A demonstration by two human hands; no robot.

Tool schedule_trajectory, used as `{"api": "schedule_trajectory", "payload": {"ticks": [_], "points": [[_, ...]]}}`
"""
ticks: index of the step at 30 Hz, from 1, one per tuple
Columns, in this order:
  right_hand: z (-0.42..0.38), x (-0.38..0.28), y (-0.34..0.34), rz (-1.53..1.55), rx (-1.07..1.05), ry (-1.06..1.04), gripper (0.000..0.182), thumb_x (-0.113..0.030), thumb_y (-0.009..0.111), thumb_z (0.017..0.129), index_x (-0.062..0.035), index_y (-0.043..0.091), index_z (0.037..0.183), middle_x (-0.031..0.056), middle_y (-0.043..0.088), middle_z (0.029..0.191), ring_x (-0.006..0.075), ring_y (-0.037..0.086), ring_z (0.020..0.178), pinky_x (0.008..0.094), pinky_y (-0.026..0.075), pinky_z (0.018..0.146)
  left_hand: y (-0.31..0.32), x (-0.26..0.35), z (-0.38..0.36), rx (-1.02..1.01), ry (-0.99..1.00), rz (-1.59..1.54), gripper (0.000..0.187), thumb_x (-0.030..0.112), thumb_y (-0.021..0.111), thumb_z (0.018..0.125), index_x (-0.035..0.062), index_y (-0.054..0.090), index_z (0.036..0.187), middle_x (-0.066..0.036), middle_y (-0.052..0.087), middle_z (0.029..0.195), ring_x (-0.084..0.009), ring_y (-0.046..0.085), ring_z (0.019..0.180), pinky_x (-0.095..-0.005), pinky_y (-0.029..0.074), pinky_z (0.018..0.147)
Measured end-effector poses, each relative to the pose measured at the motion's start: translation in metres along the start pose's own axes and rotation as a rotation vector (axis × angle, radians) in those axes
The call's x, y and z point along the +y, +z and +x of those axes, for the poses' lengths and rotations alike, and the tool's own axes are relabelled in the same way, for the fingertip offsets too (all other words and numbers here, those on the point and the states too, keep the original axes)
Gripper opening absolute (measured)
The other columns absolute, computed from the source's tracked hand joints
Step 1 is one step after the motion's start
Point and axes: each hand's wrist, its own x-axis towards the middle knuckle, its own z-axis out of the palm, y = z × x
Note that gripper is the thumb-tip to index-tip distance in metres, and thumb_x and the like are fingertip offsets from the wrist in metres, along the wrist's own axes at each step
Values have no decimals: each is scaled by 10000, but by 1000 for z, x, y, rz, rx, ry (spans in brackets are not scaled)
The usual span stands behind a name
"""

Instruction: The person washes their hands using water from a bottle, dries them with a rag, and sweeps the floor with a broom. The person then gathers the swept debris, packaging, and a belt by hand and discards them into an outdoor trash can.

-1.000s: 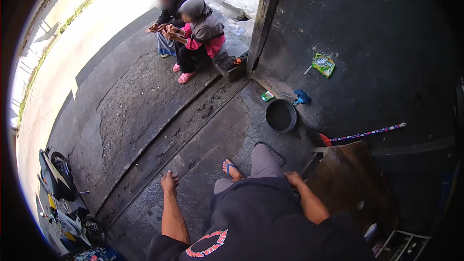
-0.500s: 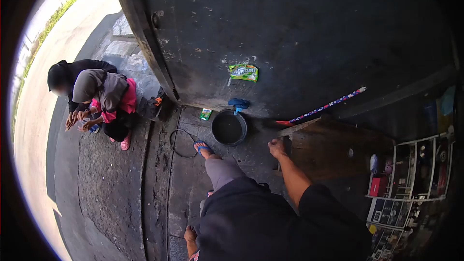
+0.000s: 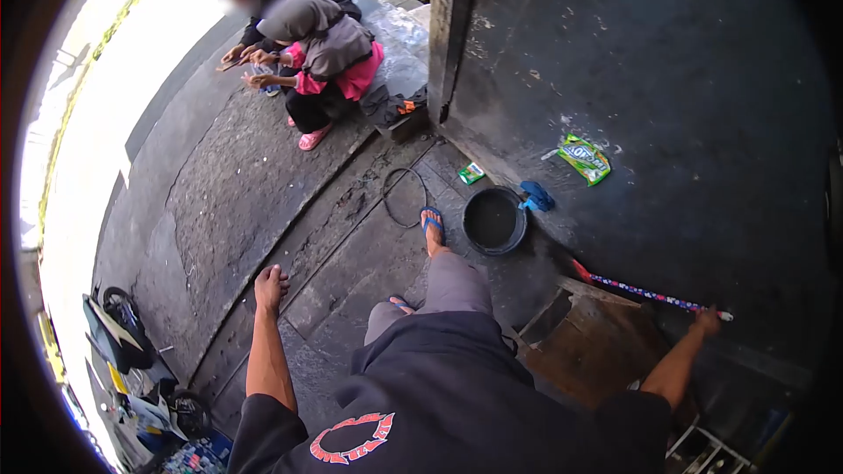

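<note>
My right hand [image 3: 706, 322] is at the upper end of a long stick [image 3: 654, 293] with a floral pattern, fingers closed round it just below its white tip. The stick slants along the base of the dark wall, its red end low by a wooden board. Over the paving at the left, my left hand [image 3: 272, 284] is curled closed with nothing visible in it. A black bucket [image 3: 494, 220] of dark liquid stands near my foot in a blue sandal, with a blue cloth [image 3: 536, 197] at its rim.
Two people [image 3: 329, 44] crouch at the upper left. A thin hoop [image 3: 405, 197] and a small green packet [image 3: 471, 174] lie on the floor. A larger green packet [image 3: 584, 160] is against the dark wall [image 3: 685, 105]. A motorcycle [image 3: 132, 338] stands at the lower left.
The view has turned, shifting the bucket and people to the right. My right hand has moved from beside the wooden board to the stick's upper end. My left hand has come into view.
</note>
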Motion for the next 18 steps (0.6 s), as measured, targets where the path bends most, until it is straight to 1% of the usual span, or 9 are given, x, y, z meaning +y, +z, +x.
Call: {"api": "schedule_trajectory", "payload": {"ticks": [2, 4, 5, 7, 10, 13, 16, 17, 18], "points": [[-21, -4, -9, -85, -24, -61, 344, -172, 652, 859, 92, 563, 1060, 112, 637, 794, 182, 653, 695, 263, 578, 578, -1, -19, -10, 16, 3, -10, 379, 306, 531, 928, -17, 569, 1122, -70, 615, 809, -125, 564, 593, -249, 441, 508], [-42, -3, -18, -147, -76, -242, 330, -171, 653, 868, 77, 564, 1066, 87, 637, 773, 150, 629, 644, 250, 560, 544, 0, -50, -28, -12, 8, -43, 380, 300, 536, 924, -18, 571, 1129, -71, 619, 810, -124, 561, 592, -255, 442, 515], [-48, -1, -25, -142, -103, -256, 330, -171, 653, 868, 77, 564, 1066, 87, 637, 773, 150, 629, 644, 250, 560, 544, 1, -70, -40, -26, -2, -43, 384, 299, 540, 921, -21, 570, 1132, -68, 617, 801, -124, 559, 590, -257, 442, 517], [-77, 0, -27, -127, -475, -420, 287, -168, 621, 895, 45, 572, 1082, 61, 626, 788, 110, 586, 626, 228, 508, 520, -1, -120, -67, -42, -42, -46, 391, 301, 551, 915, -28, 571, 1127, -64, 614, 781, -126, 555, 578, -261, 441, 513], [-192, -24, -47, -200, -827, -637, 245, -176, 595, 911, 5, 583, 1076, 48, 600, 818, 87, 534, 628, 220, 442, 525, -4, -222, -110, -33, -194, -86, 402, 301, 569, 903, -42, 573, 1113, -67, 610, 755, -135, 550, 556, -270, 435, 489], [-247, -14, -50, -287, -1148, -927, 174, -133, 575, 902, -2, 578, 1017, 57, 602, 851, 90, 522, 605, 234, 440, 521, -6, -322, -190, 94, -408, -154, 362, 284, 564, 905, -45, 600, 1050, -73, 607, 735, -146, 553, 549, -286, 433, 469], [-354, -28, -70, -130, -1489, -869, 99, -91, 543, 896, 0, 570, 924, 74, 610, 819, 120, 548, 500, 257, 456, 459, 14, -401, -273, 245, -569, -361, 338, 278, 558, 908, -39, 622, 1009, -79, 604, 719, -158, 558, 550, -304, 442, 466], [-381, -33, -77, -174, -1619, -950, 103, -97, 539, 897, 1, 571, 892, 87, 622, 815, 133, 562, 481, 260, 460, 443, 24, -422, -300, 284, -593, -420, 335, 279, 560, 908, -35, 624, 1005, -80, 604, 714, -158, 556, 545, -302, 444, 465], [-403, -28, -80, -203, -1720, -996, 113, -115, 558, 888, -4, 575, 872, 83, 625, 746, 147, 584, 478, 275, 469, 449, 36, -441, -331, 319, -628, -480, 331, 281, 562, 908, -30, 626, 1001, -81, 603, 709, -157, 554, 540, -300, 446, 463]]}}
